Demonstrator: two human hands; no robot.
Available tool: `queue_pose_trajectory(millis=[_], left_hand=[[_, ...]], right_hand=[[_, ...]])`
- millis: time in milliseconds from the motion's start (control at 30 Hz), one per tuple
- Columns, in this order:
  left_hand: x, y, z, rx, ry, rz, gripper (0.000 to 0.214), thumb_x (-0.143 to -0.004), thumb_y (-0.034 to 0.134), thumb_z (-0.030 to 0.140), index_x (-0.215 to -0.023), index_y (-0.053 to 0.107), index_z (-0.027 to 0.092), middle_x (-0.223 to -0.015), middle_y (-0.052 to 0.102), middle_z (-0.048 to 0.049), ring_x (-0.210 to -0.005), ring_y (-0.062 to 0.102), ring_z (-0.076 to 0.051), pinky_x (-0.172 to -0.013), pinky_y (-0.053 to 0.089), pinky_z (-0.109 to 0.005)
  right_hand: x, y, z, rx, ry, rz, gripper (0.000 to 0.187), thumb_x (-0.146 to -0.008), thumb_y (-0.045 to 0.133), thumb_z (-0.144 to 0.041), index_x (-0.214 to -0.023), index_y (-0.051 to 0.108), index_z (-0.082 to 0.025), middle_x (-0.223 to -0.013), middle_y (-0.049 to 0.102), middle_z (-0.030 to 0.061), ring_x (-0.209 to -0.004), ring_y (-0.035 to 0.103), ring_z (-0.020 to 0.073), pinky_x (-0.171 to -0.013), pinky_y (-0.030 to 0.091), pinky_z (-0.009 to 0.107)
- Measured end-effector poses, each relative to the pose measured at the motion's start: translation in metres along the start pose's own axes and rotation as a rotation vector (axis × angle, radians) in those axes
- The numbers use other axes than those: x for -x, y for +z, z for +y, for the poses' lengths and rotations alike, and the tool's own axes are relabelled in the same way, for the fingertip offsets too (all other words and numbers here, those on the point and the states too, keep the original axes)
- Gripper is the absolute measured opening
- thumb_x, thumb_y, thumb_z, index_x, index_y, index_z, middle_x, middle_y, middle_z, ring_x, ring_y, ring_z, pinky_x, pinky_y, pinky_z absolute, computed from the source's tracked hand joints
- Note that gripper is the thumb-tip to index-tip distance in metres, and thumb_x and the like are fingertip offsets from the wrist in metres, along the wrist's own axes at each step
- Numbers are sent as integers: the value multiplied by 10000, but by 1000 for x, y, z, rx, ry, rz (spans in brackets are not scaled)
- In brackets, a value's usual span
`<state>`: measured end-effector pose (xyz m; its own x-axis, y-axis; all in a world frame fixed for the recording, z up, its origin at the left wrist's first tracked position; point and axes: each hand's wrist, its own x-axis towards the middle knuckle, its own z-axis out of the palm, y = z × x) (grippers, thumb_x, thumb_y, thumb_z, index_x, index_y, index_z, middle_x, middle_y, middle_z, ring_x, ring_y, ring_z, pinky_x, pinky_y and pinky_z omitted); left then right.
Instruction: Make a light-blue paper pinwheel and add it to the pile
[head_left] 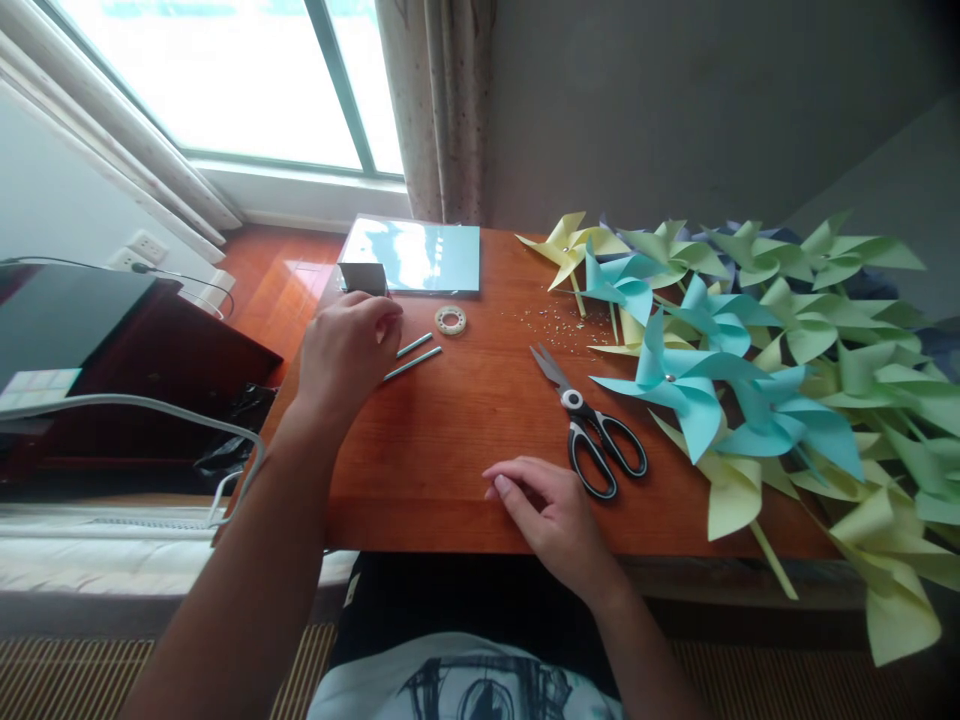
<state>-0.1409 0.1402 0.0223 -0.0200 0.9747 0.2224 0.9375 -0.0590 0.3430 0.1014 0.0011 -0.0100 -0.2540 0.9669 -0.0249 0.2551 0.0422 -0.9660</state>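
My left hand (346,350) reaches over the left part of the wooden table (465,420), fingers curled down at the near ends of two thin grey-blue sticks (412,356); whether it grips one is hidden. My right hand (544,510) rests near the front edge, fingers bent and lying on the wood, holding nothing. Black-handled scissors (592,425) lie just right of it. A tape roll (451,320) sits beyond the sticks. A stack of blue paper sheets (420,255) lies at the back, with a small grey box (363,277) at its left corner.
A heap of blue, green and yellow paper pinwheels (757,350) covers the table's right side and hangs over its edge. Small shiny bits (559,320) are scattered near the scissors' tips. A dark cabinet (112,370) with cables stands to the left under the window.
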Motion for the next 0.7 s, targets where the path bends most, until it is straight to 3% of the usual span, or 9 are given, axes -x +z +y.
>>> queue_pose_trajectory(millis=[100,233,333,433,533,700], left_hand=[[-15,-6,-12,-108,0,72,331,-912,466,440,-1073,753,403,-1058,707,-85,-936,647,-335,-767,477,-527],[-26,-8,-20,-179,-3,31,333,-888,460,458,-1046,752,429,-1085,704,-79,-919,632,-338,-729,456,-520],[-25,-7,-10,-138,7,39,333,-893,437,462,-1033,740,454,-1098,709,-57,-945,626,-323,-758,452,-502],[-21,-6,10,-68,56,31,370,-916,386,464,-1008,741,427,-1103,715,-39,-995,620,-309,-800,449,-483],[-21,-7,24,-62,88,-56,393,-925,378,481,-999,749,376,-1074,718,-42,-921,629,-296,-788,443,-471],[-26,-12,10,-131,52,87,347,-912,449,407,-1027,756,293,-1085,722,-65,-925,635,-297,-745,440,-453]], right_hand=[[1,0,1,15,-14,5,164,-971,581,-200,-969,745,-197,-844,753,19,-818,700,150,-761,515,249],[1,0,2,33,-33,17,162,-965,583,-187,-967,745,-192,-847,757,24,-820,701,153,-766,517,254],[0,1,2,49,-52,20,160,-958,584,-174,-967,743,-192,-848,761,25,-815,703,158,-767,519,263],[0,1,0,54,-61,16,161,-955,582,-168,-965,740,-199,-848,764,26,-817,706,166,-772,522,274],[0,0,-1,54,-52,8,169,-959,572,-171,-975,737,-203,-858,763,32,-824,705,175,-780,525,287],[2,-1,-1,43,-61,7,180,-956,562,-168,-968,736,-213,-857,757,34,-818,702,181,-770,524,294]])
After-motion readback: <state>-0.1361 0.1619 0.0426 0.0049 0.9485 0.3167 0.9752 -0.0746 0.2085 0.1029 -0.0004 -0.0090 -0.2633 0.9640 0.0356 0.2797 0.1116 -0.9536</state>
